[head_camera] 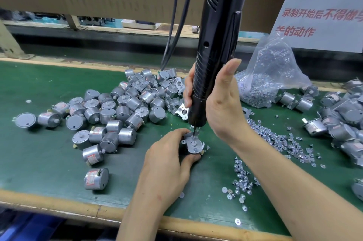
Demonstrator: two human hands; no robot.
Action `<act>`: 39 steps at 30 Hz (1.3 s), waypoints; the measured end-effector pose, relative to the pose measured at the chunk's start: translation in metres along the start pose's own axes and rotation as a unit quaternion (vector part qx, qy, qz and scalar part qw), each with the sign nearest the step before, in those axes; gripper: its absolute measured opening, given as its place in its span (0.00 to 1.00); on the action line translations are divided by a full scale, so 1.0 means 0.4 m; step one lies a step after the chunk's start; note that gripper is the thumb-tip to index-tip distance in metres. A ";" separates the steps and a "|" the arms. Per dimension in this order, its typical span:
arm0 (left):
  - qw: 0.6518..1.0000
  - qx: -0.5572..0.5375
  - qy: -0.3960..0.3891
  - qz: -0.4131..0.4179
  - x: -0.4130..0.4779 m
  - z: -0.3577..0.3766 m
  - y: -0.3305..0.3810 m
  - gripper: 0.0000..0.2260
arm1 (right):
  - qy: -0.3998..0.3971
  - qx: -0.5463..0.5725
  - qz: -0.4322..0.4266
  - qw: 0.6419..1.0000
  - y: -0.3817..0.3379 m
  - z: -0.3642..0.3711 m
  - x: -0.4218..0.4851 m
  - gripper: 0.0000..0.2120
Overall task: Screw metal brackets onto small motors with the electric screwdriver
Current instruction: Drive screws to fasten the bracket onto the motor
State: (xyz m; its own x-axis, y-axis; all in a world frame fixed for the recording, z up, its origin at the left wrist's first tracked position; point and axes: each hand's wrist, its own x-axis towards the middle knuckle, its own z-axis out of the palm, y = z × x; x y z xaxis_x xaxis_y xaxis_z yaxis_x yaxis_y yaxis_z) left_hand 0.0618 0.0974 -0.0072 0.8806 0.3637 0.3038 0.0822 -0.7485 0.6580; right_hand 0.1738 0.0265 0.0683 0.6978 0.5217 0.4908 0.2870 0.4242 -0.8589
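Note:
My left hand (pixel 167 160) grips a small silver motor (pixel 193 149) standing on the green mat, with a metal bracket (pixel 194 143) lying on its top face. My right hand (pixel 220 103) holds the black electric screwdriver (pixel 214 44) upright, fingers wrapped round its lower body. The bit tip (pixel 194 132) touches the far edge of the bracket, at a screw hole.
A heap of bare motors (pixel 110 111) covers the mat to the left, with loose brackets (pixel 176 103) behind the tool. Loose screws (pixel 275 142) lie scattered to the right, beside a plastic bag of screws (pixel 269 79). Motors with brackets (pixel 341 122) pile at the far right. Black cables (pixel 172 24) hang behind.

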 end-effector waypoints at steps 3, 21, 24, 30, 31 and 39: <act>1.000 0.002 -0.001 0.000 0.000 -0.001 0.001 0.16 | -0.001 -0.010 0.001 1.000 0.003 0.001 0.001 0.32; 1.000 0.021 -0.003 0.002 0.001 0.005 -0.001 0.16 | -0.041 -0.023 0.009 0.999 0.013 0.009 -0.003 0.29; 1.000 0.018 0.003 -0.001 0.001 0.007 -0.003 0.17 | -0.026 -0.018 0.010 0.999 0.016 0.005 -0.004 0.29; 1.000 0.022 0.007 -0.001 -0.004 0.012 -0.006 0.16 | 0.000 -0.044 0.007 0.999 0.021 0.010 -0.009 0.33; 1.000 0.025 0.008 -0.001 -0.005 0.012 -0.007 0.16 | 0.001 -0.043 0.009 0.999 0.021 0.011 -0.009 0.33; 0.999 0.049 0.007 0.011 -0.004 0.008 -0.006 0.17 | -0.012 0.027 -0.005 1.000 0.009 -0.021 -0.009 0.36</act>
State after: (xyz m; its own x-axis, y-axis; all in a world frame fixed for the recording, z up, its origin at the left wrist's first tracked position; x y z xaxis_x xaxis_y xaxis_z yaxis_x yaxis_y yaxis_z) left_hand 0.0617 0.0969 -0.0115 0.8757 0.3544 0.3279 0.1092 -0.8069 0.5805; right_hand 0.1777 0.0197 0.0621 0.6790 0.5349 0.5028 0.2574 0.4680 -0.8454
